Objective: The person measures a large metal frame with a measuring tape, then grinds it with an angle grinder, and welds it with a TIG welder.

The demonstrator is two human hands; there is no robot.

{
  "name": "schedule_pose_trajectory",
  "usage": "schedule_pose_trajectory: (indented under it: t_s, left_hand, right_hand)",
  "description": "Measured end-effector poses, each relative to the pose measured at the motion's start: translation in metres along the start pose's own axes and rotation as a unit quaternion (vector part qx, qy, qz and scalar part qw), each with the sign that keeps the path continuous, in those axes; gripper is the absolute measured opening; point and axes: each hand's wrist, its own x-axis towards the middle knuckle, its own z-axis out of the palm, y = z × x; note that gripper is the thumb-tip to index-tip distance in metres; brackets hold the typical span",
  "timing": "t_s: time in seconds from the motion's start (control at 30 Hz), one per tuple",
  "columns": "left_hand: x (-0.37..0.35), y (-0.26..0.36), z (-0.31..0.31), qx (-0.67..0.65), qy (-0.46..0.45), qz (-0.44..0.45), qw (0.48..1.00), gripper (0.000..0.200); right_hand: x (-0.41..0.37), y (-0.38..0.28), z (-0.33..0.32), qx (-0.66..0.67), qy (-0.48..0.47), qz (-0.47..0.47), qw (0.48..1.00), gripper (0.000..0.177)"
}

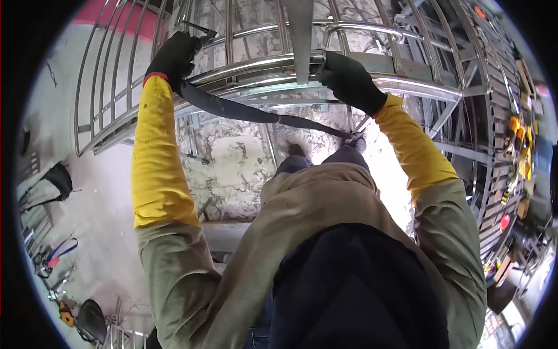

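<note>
The grey floor [110, 203] — scuffed and blotched with white below the steel railing [261, 65] — carries a blue strap [57, 249] and an indistinct black bundle [58, 175], both left of that railing.

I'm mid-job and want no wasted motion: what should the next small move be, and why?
I'd probably ease the left hand and its black tool along the rail toward the flat bar, because the right hand is at the rail beside that bar while the tool sits off to the left.
</note>
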Motion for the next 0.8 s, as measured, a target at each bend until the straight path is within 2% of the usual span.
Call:
schedule_pose_trajectory:
  t_s: [0.03,0.07,0.1,0.13,0.2,0.23,0.3,0.33,0.37,0.4,0.43,0.47,0.5,0.53,0.57,0.6,0.67,0.8]
  left_hand:
    - [0.001,-0.001,0.004,-0.114,0.032,-0.213,0.97,0.036]
    - [0.006,0.025,-0.004,-0.22,0.063,-0.413,0.882,0.045]
    - [0.003,-0.004,-0.003,0.012,0.038,-0.128,0.991,0.056]
    - [0.004,-0.028,0.007,0.016,0.039,-0.119,0.992,0.056]
    - [0.0,0.03,-0.003,0.029,0.126,-0.304,0.944,0.067]
    - [-0.003,0.034,-0.007,-0.018,0.098,-0.304,0.948,0.07]
    - [-0.014,0.045,-0.007,-0.031,0.103,-0.292,0.95,0.072]
    - [-0.02,0.05,-0.006,-0.046,0.109,-0.284,0.952,0.073]
    - [-0.026,0.056,-0.005,-0.054,0.108,-0.298,0.947,0.076]
    - [-0.031,0.037,0.003,-0.056,0.109,-0.297,0.947,0.076]
    - [-0.038,0.013,0.011,-0.061,0.127,-0.234,0.962,0.072]
    - [-0.042,0.013,0.012,-0.066,0.147,-0.171,0.972,0.068]
    - [-0.042,0.013,0.013,-0.069,0.152,-0.172,0.971,0.068]
    - [-0.041,0.012,0.015,-0.08,0.158,-0.173,0.969,0.045]
    - [-0.043,0.013,0.016,-0.09,0.163,-0.176,0.967,0.033]
    - [-0.046,0.014,0.017,-0.092,0.167,-0.179,0.965,0.033]
    - [-0.045,0.013,0.017,0.132,0.158,-0.061,0.977,0.032]
    - [-0.045,0.014,0.022,0.207,0.18,-0.041,0.961,0.042]
  right_hand:
    - [-0.002,0.0,0.002,-0.003,0.006,0.006,1.0,0.02]
    - [-0.004,0.001,0.006,-0.007,0.022,0.001,1.0,0.018]
    - [-0.004,-0.001,0.006,-0.013,0.038,-0.005,0.999,0.016]
    - [-0.003,-0.002,0.005,-0.018,0.046,-0.001,0.999,0.016]
    - [-0.001,-0.009,0.001,0.095,-0.005,0.136,0.986,0.024]
    - [-0.006,-0.007,0.005,0.094,-0.002,0.14,0.986,0.024]
    - [-0.008,-0.001,0.011,0.017,0.039,0.039,0.998,0.022]
    - [-0.011,0.001,0.013,0.015,0.039,0.039,0.998,0.022]
    - [-0.01,-0.001,0.014,0.05,0.083,0.028,0.995,0.021]
    - [-0.01,-0.002,0.015,0.084,0.126,0.016,0.988,0.02]
    - [-0.009,-0.004,0.014,0.094,0.116,0.036,0.988,0.021]
    - [-0.011,-0.003,0.015,0.091,0.114,0.034,0.989,0.021]
    - [-0.011,-0.003,0.015,0.098,0.108,0.039,0.989,0.021]
    - [-0.011,-0.002,0.015,0.106,0.102,0.043,0.988,0.023]
    - [-0.011,0.0,0.015,0.104,0.097,0.039,0.989,0.023]
    - [-0.011,0.001,0.016,0.105,0.097,0.023,0.989,0.023]
    - [-0.01,0.001,0.017,0.104,0.097,0.006,0.99,0.025]
    - [-0.013,0.003,0.019,0.145,0.101,0.051,0.983,0.024]
